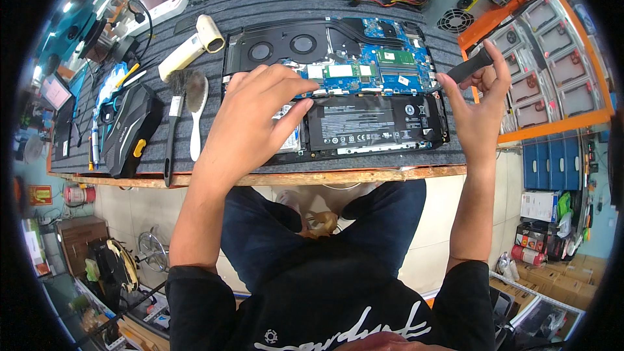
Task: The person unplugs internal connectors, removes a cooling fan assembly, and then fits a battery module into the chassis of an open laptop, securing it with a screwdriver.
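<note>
An opened laptop [273, 39] lies on the grey mat with its inside showing. Its blue circuit board [403, 68] spans the back right, and a black battery [370, 123] fills the front. My left hand [257, 114] reaches over the laptop's left part, fingers apart. Its index fingertip is at the board's front edge, and the thumb is over the drive [289, 131] beside the battery. Just off the laptop's right edge, my right hand [481, 101] grips a short, dark, bar-shaped object [469, 68] between thumb and fingers. Its exact kind cannot be made out.
Left of the laptop lie a cream hair-dryer-like blower [188, 52], a white-handled brush [197, 114], a black-handled brush [173, 130] and a black case [133, 130]. An orange-framed rack [552, 127] stands at the right. The wooden table edge [338, 175] runs along the front.
</note>
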{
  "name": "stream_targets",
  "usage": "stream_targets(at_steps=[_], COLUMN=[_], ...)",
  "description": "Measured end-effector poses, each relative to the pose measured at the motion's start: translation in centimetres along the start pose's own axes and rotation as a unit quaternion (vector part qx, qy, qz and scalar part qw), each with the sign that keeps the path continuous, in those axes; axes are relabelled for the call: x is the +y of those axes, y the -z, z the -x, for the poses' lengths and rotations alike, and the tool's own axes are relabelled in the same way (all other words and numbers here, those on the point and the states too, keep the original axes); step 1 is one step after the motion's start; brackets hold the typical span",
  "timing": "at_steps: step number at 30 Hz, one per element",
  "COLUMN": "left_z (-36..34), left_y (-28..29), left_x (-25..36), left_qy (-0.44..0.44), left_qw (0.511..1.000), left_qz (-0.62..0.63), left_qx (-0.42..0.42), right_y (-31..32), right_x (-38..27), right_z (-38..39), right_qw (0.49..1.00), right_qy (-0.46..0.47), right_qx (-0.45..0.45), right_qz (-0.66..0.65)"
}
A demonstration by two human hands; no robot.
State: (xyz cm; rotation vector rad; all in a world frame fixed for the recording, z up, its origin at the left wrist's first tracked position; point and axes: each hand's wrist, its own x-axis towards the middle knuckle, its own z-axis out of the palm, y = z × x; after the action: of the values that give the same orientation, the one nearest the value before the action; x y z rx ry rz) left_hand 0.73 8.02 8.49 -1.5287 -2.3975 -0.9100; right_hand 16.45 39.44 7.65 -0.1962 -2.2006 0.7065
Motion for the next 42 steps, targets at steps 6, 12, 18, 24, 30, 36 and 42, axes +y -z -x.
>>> stream_targets(at_steps=[6,12,18,24,30,36,42], left_z=[-0.2,-2.6,-4.6,-5.0,-3.2,1.7,6.3], left_y=[-0.5,-3.9,-6.1,-5.9,-4.3,-1.5,-1.9], left_x=[0.5,2.4,2.9,3.7,3.8,3.2,2.9], left_qy=[-0.018,-0.088,-0.142,-0.165,-0.084,-0.006,0.119], left_qw=[1.0,0.992,0.986,0.979,0.988,0.969,0.828], left_qz=[0.01,0.056,0.011,-0.055,0.127,0.238,0.539], left_qx=[0.009,-0.075,-0.087,-0.105,0.008,0.063,0.101], right_y=[0.3,0.2,0.2,-0.1,0.2,0.5,0.6], right_x=[0.0,-0.6,0.0,-0.1,-0.1,-0.1,-0.5], right_z=[0.2,-0.1,0.0,-0.2,-0.1,-0.6,-0.6], right_qw=[0.999,0.996,0.999,0.998,0.996,0.998,0.997], right_qy=[-0.038,-0.039,0.029,0.046,-0.004,-0.042,-0.015], right_qx=[-0.018,-0.028,0.021,0.012,0.005,-0.031,-0.027], right_qz=[-0.008,-0.074,-0.015,-0.029,0.084,-0.023,-0.072])
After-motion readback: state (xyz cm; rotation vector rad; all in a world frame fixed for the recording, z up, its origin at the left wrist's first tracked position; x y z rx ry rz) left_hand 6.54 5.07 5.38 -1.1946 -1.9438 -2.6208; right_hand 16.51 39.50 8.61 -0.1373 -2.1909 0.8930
